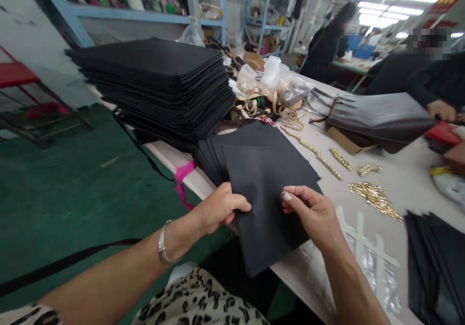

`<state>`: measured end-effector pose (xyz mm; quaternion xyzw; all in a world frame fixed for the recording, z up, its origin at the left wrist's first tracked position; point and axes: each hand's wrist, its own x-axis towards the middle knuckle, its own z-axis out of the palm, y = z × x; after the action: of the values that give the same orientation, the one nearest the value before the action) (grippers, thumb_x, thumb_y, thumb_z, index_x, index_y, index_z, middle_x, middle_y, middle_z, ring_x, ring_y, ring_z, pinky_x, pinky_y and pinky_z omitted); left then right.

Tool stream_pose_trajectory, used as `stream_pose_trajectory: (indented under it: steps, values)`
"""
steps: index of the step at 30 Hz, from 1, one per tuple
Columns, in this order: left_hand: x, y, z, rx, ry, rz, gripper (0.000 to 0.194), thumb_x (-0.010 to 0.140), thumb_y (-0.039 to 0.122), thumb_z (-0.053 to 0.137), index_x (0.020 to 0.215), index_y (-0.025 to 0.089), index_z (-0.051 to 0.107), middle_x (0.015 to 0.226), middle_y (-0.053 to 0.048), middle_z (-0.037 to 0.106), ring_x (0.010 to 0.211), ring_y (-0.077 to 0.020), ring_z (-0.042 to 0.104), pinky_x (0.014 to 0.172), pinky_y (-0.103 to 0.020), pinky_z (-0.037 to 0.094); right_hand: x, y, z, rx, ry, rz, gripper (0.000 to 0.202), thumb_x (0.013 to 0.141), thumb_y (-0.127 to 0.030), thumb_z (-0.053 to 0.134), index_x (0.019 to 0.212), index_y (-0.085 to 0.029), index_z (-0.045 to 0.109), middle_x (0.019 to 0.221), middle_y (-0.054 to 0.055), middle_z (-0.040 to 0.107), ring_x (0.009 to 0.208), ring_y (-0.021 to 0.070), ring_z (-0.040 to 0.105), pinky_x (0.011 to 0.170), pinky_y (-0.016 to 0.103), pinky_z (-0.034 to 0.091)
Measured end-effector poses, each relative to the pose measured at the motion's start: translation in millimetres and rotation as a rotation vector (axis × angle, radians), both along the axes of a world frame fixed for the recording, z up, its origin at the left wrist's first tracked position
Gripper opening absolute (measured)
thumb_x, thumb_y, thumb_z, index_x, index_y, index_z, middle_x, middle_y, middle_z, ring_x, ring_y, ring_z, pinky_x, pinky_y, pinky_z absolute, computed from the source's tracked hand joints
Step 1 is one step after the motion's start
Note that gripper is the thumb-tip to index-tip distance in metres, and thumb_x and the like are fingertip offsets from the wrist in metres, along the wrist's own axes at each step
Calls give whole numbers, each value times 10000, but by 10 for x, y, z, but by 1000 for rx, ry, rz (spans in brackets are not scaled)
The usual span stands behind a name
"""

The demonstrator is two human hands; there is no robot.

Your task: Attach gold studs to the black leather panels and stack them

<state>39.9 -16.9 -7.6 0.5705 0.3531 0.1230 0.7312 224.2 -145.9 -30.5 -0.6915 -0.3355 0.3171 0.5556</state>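
My left hand [216, 208] grips the left edge of a flat black panel [263, 233], with the thumb lying on its upper face. The panel is tilted and its near corner hangs past the table edge. Above its right side, my right hand [316, 213] pinches a small shiny metal piece [283, 195] between thumb and fingertips; its exact shape is too small to make out. A small mark shows on the panel near my left thumb. More black panels [240, 138] lie fanned beneath and behind it. To the right is a pile of small gold metal pieces [374, 198].
A tall stack of black panels [156, 83] stands at the left. Rows of gold pieces [312, 148], clear bags [276, 80] and a grey-brown bag [378, 116] lie farther back. Black pieces [432, 262] lie at the right. Other people sit across the table.
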Motion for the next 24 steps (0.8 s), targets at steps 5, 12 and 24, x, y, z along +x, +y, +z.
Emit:
stream_pose_trajectory:
  steps: [5,12,24]
  values:
    - [-92,-284,-22,-133,17,-129,140,631,262,700,699,172,617,499,92,452,334,-22,242,338,-170,169,-180,-395,-90,-81,123,27,269,800,-425,758,886,-171,740,712,7,678,589,114,600,552,234,547]
    - [92,-446,-78,-103,97,-78,350,717,384,783,981,174,693,600,47,579,411,-65,407,343,-172,223,-212,-408,-182,-34,200,-22,255,789,-422,752,870,-181,725,666,-20,633,559,102,585,500,213,536]
    - [157,-439,-64,-243,163,-20,275,740,372,707,599,174,579,388,76,440,288,-36,295,278,-142,187,-180,-374,-177,14,299,-26,248,751,-409,792,864,-192,749,688,-18,640,586,103,596,477,199,569]
